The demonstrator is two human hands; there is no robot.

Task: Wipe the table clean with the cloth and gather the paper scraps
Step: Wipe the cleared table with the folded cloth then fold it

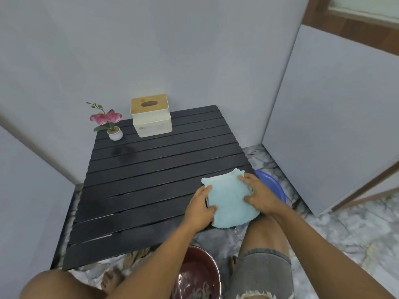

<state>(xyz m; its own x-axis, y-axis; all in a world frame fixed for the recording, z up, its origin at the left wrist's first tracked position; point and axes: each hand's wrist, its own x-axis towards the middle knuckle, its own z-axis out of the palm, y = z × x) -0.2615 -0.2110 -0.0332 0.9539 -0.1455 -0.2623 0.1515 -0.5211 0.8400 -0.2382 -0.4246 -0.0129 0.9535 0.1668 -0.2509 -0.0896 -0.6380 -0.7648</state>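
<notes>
A light blue cloth [230, 198] lies folded on the near right corner of the low black slatted table [151, 169]. My left hand [199, 209] grips its left edge, thumb on top. My right hand [257, 194] presses on its right side, fingers curled into the fabric. Part of the cloth hangs over the table's front edge. No paper scraps show on the table top.
A white tissue box with a wooden lid [151, 116] and a small potted pink orchid [112, 124] stand at the table's far edge. A blue basin [273, 184] sits on the floor right of the table. A dark red bucket [197, 275] stands between my knees. Grey walls close in.
</notes>
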